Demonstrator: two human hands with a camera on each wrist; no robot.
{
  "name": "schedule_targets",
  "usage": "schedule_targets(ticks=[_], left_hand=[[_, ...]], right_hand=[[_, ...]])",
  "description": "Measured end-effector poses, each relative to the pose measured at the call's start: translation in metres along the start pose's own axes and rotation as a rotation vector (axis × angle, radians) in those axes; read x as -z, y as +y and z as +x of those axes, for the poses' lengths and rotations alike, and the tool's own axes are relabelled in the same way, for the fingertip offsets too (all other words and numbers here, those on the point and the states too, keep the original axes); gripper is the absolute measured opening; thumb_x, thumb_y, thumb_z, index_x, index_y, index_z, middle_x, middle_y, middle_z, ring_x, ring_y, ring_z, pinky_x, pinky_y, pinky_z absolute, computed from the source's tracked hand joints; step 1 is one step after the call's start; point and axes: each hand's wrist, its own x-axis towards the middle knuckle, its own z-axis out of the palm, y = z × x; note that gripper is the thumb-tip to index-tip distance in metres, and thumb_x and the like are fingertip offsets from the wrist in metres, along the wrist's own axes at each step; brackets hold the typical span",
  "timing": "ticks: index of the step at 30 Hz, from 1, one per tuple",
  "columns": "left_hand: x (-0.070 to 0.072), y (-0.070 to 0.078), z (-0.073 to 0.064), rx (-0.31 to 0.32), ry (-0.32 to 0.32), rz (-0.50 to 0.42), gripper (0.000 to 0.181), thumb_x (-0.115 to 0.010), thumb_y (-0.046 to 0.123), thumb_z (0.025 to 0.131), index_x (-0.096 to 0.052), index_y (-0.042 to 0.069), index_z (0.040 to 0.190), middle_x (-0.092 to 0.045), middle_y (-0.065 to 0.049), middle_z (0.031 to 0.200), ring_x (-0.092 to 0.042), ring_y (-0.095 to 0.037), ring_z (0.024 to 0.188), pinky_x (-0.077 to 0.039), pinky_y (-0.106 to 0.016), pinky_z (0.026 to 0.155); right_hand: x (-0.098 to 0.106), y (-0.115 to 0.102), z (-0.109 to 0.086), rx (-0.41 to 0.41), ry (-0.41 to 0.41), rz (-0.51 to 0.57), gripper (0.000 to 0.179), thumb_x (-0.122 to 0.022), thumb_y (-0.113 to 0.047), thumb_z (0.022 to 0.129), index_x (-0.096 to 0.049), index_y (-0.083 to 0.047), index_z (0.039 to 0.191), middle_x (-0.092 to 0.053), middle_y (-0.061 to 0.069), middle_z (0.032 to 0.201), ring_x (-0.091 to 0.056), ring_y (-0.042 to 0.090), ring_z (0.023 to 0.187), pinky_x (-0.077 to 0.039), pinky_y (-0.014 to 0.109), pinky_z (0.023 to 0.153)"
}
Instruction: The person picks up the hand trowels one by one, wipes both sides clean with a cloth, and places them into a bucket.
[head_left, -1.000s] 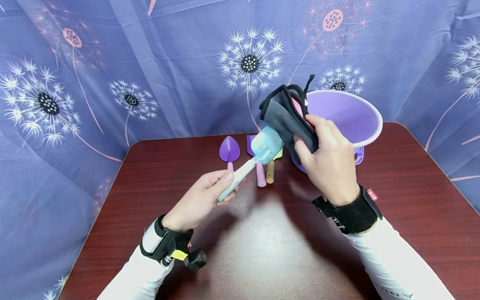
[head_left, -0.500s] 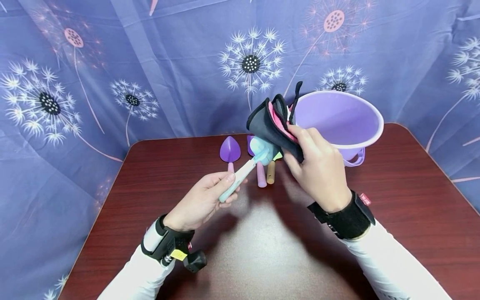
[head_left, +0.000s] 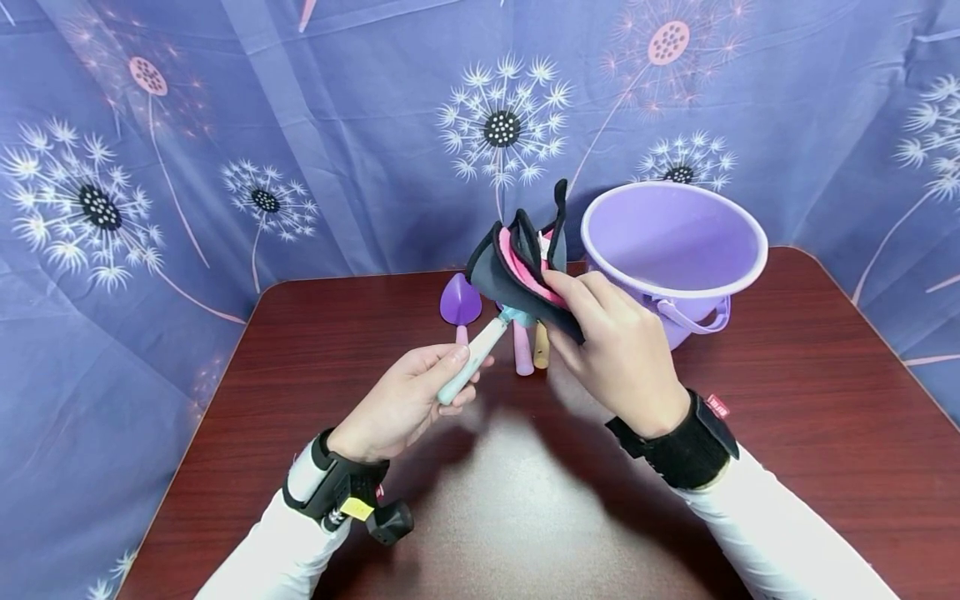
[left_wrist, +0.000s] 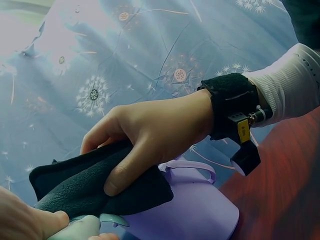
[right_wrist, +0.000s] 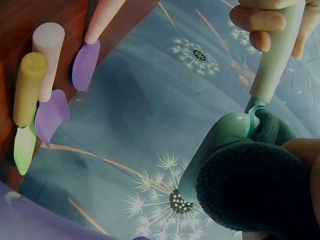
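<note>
My left hand (head_left: 412, 392) grips the pale handle of a light blue hand trowel (head_left: 477, 357), held slantwise above the table with its blade pointing up and away. My right hand (head_left: 618, 346) pinches a folded dark grey cloth (head_left: 513, 279) with black edging and pink inner layers. In the head view that cloth lies over the trowel's blade and hides most of it. Seen from the right wrist, the blue-green blade (right_wrist: 212, 145) shows beside the cloth (right_wrist: 250, 185), which wraps against it near the neck. The left wrist view has the right thumb pressing on the cloth (left_wrist: 90, 192).
A purple bucket (head_left: 637, 275) with a white rim stands at the back right. Behind the hands lie a purple pointed trowel (head_left: 460, 298), a pink-handled tool (head_left: 522, 354) with a purple blade, and a wooden-handled tool (right_wrist: 30, 90) with a green blade. A blue dandelion-print curtain (head_left: 360, 167) hangs behind.
My right hand has moved left and slightly down with the cloth, which now covers most of the blade in the head view. My left hand and the trowel have stayed nearly still.
</note>
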Motion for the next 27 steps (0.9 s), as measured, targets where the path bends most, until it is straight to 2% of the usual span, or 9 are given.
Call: schedule_targets(ticks=[7, 13, 18, 27], left_hand=[[-0.001, 0.002, 0.003, 0.016, 0.014, -0.031, 0.039, -0.046, 0.027, 0.107, -0.058, -0.008, 0.121, -0.047, -0.010, 0.092, -0.046, -0.014, 0.070, -0.039, -0.022, 0.061], [0.000, 0.004, 0.003, -0.003, 0.000, -0.048, 0.037, -0.043, 0.026, 0.108, -0.056, -0.007, 0.118, -0.043, -0.010, 0.088, -0.041, -0.014, 0.069, -0.034, -0.024, 0.061], [0.004, 0.005, 0.001, -0.022, -0.010, -0.067, 0.038, -0.040, 0.025, 0.109, -0.055, -0.008, 0.120, -0.045, -0.012, 0.090, -0.040, -0.014, 0.067, -0.033, -0.023, 0.060], [0.006, 0.007, 0.000, -0.032, -0.013, -0.113, 0.034, -0.039, 0.024, 0.109, -0.056, -0.004, 0.116, -0.049, -0.011, 0.091, -0.040, -0.014, 0.067, -0.033, -0.022, 0.058]], right_hand=[[0.000, -0.001, 0.002, 0.068, -0.013, 0.030, 0.042, -0.064, -0.017, 0.090, -0.063, -0.009, 0.131, -0.061, 0.006, 0.097, -0.059, 0.023, 0.080, -0.050, 0.041, 0.065], [0.002, -0.001, 0.005, 0.124, -0.008, 0.070, 0.039, -0.068, -0.016, 0.090, -0.065, -0.009, 0.129, -0.062, 0.007, 0.100, -0.059, 0.024, 0.083, -0.051, 0.041, 0.069], [0.004, -0.001, 0.008, 0.166, -0.014, 0.084, 0.039, -0.070, -0.014, 0.089, -0.066, -0.009, 0.127, -0.062, 0.008, 0.102, -0.057, 0.024, 0.082, -0.049, 0.039, 0.069], [0.019, 0.005, 0.014, 0.234, -0.049, 0.102, 0.036, -0.066, -0.006, 0.090, -0.068, -0.012, 0.125, -0.064, 0.008, 0.111, -0.057, 0.027, 0.090, -0.048, 0.041, 0.076]])
